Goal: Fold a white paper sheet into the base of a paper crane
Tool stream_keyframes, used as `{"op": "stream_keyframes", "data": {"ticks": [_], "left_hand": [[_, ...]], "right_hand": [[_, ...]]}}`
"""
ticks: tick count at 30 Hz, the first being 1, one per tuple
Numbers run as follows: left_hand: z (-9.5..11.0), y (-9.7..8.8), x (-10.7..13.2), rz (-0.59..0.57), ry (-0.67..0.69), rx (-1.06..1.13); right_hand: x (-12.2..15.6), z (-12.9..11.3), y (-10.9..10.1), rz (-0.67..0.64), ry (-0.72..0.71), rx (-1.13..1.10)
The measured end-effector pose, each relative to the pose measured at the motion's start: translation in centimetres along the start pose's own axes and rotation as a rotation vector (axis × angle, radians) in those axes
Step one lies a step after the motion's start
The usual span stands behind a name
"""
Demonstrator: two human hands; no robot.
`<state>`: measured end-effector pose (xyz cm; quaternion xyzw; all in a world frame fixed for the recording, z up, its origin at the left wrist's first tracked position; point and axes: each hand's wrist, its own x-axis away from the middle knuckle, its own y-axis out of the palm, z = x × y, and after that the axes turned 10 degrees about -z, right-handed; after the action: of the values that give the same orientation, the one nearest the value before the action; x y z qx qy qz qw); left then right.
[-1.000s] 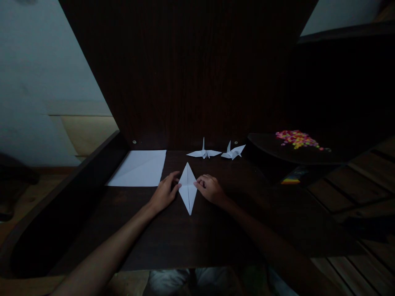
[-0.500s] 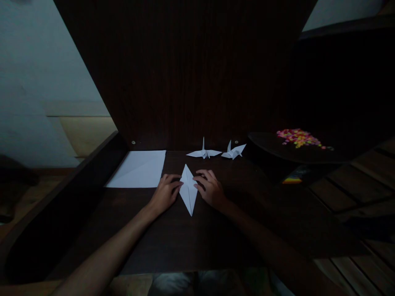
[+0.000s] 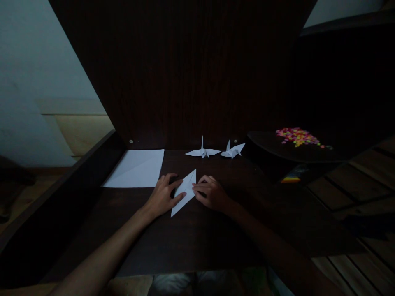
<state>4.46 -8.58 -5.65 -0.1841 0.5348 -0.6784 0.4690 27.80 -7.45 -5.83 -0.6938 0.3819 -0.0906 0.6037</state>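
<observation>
On the dark desk lies a white folded paper diamond, tilted so that its upper tip leans right and its lower tip points left. My left hand rests against its left side with fingers spread, the thumb lying across the paper and the forefinger at the upper left edge. At the right corner, the fingertips of my right hand are drawn together on the paper's edge. A center crease shows near the upper tip.
Two white paper cranes stand at the desk's back. Left of them lie flat white sheets. A low side panel borders the left. Small colorful pieces are heaped on a dark curved shelf at right.
The paper diamond has turned clockwise, from nearly upright to a slant. My left thumb has moved onto its face, and my right fingers have drawn closer together at its right corner.
</observation>
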Motion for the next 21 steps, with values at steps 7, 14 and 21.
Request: {"op": "stream_keyframes", "data": {"ticks": [7, 14, 21], "left_hand": [[-0.1, -0.1, 0.0, -0.041, -0.036, 0.042], [0.7, -0.2, -0.2, -0.177, -0.013, 0.122], [0.8, -0.1, -0.3, -0.205, 0.015, 0.146]], "right_hand": [[0.0, -0.8, -0.7, -0.051, 0.017, -0.019], [0.0, -0.5, -0.2, -0.025, 0.139, -0.002], [0.3, -0.1, 0.3, -0.119, 0.209, 0.0]]}}
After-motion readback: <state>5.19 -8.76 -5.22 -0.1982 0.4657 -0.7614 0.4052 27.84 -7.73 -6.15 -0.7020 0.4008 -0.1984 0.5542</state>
